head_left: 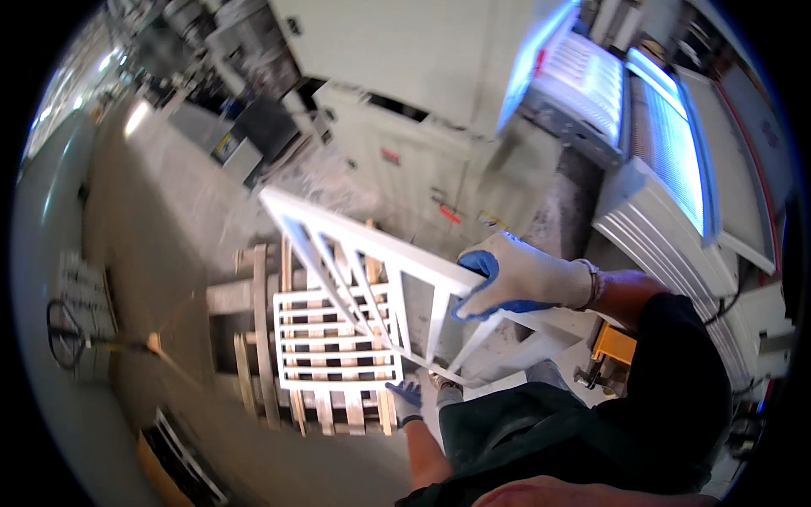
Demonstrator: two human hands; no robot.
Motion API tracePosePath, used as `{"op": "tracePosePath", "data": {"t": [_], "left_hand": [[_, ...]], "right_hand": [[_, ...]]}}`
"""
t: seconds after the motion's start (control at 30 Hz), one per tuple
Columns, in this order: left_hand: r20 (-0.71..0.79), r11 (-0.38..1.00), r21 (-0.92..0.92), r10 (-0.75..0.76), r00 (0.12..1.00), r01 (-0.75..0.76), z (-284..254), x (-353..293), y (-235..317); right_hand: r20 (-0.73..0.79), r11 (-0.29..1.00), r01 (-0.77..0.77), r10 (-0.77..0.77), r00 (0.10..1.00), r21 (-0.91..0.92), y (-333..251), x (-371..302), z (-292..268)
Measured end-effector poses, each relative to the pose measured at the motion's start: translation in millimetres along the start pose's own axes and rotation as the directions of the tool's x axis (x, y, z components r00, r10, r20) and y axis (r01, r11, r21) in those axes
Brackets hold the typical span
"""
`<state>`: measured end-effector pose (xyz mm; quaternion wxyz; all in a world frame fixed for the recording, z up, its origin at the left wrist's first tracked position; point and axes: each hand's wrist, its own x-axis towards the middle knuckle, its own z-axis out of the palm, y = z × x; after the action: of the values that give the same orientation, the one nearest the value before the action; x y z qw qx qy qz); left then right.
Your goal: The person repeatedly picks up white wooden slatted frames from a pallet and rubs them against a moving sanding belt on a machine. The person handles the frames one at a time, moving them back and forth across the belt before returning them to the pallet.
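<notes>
A white slatted frame (363, 241) stands tilted in front of me, its bars running down toward the floor. My right hand (524, 275), in a white glove with blue palm and fingers, is closed around its upper rail at the near right end. A second white slatted frame (338, 386) lies flat on a wooden pallet (263, 338). Beside that frame's near right corner is my left hand (405, 401), gloved too, with fingers spread and nothing visible in them. Whether its fingertips touch the corner, I cannot tell.
A large pale machine cabinet (397, 160) rises beyond the pallet. On the right is a machine with a conveyor bed (672, 135) under bluish light, with a yellow part (614, 345) near my legs. A pallet jack handle (118, 344) stands to the left.
</notes>
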<state>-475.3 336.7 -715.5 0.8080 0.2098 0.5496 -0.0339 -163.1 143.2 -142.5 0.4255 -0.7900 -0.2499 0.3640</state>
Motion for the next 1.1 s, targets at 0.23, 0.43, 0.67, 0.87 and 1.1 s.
{"op": "tracePosePath", "data": {"t": [0.23, 0.43, 0.67, 0.87, 1.1], "left_hand": [[0.181, 0.956, -0.049, 0.293, 0.939, -0.289, 217.4, -74.0, -56.3], [0.130, 0.816, -0.099, 0.578, 0.805, -0.570, 307.6, -184.5, -2.2], [0.218, 0.413, -0.086, 0.896, 0.388, -0.906, 393.7, -293.5, 13.9], [0.391, -0.001, 0.125, 0.919, 0.048, -0.992, 470.9, -400.0, 30.3], [0.472, -0.413, 0.190, 0.834, -0.287, -0.891, 633.2, -556.4, -13.6]], "right_hand": [[-0.051, 0.991, -0.069, 0.063, 0.997, -0.115, -30.8, -161.5, -119.1], [-0.368, 0.547, 0.583, -0.458, 0.809, 0.601, 59.0, -244.9, -198.7], [-0.804, 0.152, 0.847, -0.269, 0.531, 0.509, 210.9, -274.9, -203.4], [-0.699, 0.330, 0.649, 0.049, 0.714, 0.686, 253.6, -295.4, -269.1], [-0.714, 0.055, 0.722, 0.223, 0.664, 0.689, 298.5, -245.4, -351.0]]}}
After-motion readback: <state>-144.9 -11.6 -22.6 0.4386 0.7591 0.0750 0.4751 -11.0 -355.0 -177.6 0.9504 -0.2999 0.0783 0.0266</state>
